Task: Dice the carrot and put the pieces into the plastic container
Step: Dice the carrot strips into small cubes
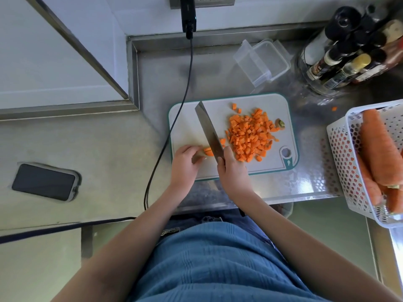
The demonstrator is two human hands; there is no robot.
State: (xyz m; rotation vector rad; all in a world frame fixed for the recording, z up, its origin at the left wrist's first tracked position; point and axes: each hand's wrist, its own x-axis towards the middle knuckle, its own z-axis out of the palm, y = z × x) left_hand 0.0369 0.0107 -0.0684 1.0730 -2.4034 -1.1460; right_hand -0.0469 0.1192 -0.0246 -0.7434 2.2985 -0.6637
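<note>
A person in a blue ribbed top [218, 264] stands at a steel bench [305, 182], seen from above, both bare forearms reaching forward. To the near left, a dark phone [44, 182] lies face up on a lower grey surface, and a black cable [172, 127] runs from there across the bench up to a plug at the far wall.

On the bench lies a white cutting board [281, 164] with a teal rim. At its near left edge, the left hand [185, 162] has its fingers curled down on a short remaining carrot piece [208, 151], pinning it to the board. Just to its right, the right hand [232, 166] is wrapped around the handle of a cleaver [209, 130]; the wide blade points away and slightly left, its edge down on the carrot piece beside the left fingers. The two hands are close together but not touching.

To the right of the blade, a heap of diced carrot [250, 134] covers the middle of the board, with the cut carrot top [280, 123] at its far right edge.

At the right, a white perforated basket [342, 153] holds whole carrots [377, 144]. One stray cube [334, 109] lies on the bench beyond the basket.

Farther back, the clear plastic container [261, 62] sits beyond the board with no carrot in it. To its right is a round glass rack of seasoning bottles [344, 62].
</note>
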